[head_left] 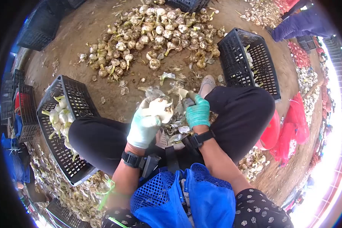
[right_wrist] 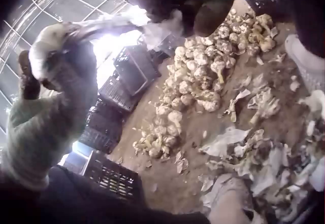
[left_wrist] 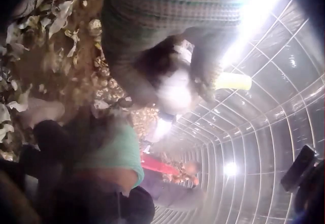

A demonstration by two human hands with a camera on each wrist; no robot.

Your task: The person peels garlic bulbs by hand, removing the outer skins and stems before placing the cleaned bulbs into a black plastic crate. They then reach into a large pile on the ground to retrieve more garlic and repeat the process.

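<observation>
In the head view my left hand [head_left: 140, 127], in a pale green and white glove, grips a whitish garlic bulb [head_left: 163, 109] above the floor between the knees. The same bulb [right_wrist: 43, 54] shows at the upper left of the right wrist view, held by the gloved fingers. To the right, my right hand [head_left: 198, 113], in a green glove, pinches a pale piece of garlic skin [head_left: 182, 93]. From the bulb a thin strip of skin [right_wrist: 106, 23] stretches toward the right hand. Something small and grey [head_left: 187, 102] shows at the right fingers, its kind unclear.
A heap of unpeeled garlic [head_left: 155, 34] lies ahead on the dirt floor. A black crate [head_left: 79, 95] of cleaned bulbs stands at the left knee, another crate [head_left: 268, 64] beyond the right knee. Loose skins [right_wrist: 264, 168] litter the floor by the shoes. Red net bags [head_left: 298, 121] lie at right.
</observation>
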